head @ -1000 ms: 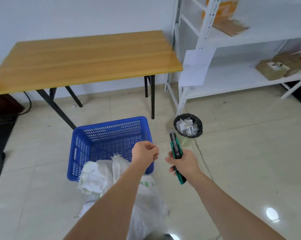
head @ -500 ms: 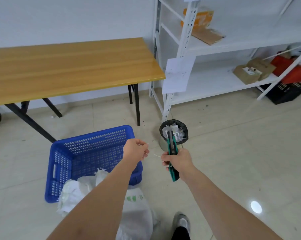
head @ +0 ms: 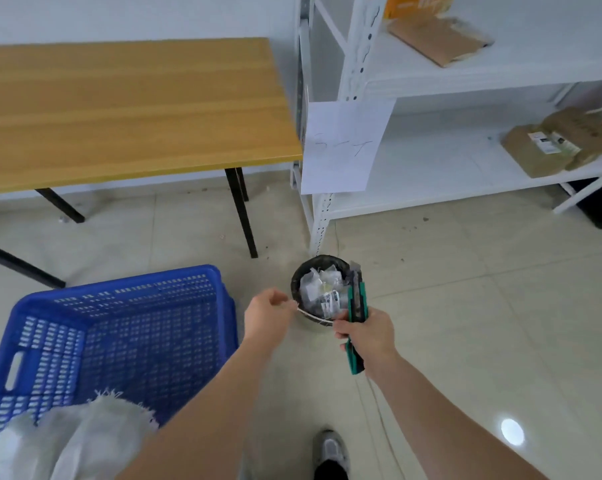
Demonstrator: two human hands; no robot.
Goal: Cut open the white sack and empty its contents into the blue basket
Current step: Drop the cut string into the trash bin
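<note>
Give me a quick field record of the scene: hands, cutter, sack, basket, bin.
left hand: pinches one end of a thin white strip
right hand: grips the green utility knife, blade end up; also holds the strip's other end
white sack: frayed top open, leaning at the basket's near edge
blue basket: on floor, nothing visible inside
black bin: on floor beyond both hands, holds scraps

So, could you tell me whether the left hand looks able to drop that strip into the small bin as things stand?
Probably yes: the left hand pinches the white strip right at the black bin rim, nothing between.
</note>
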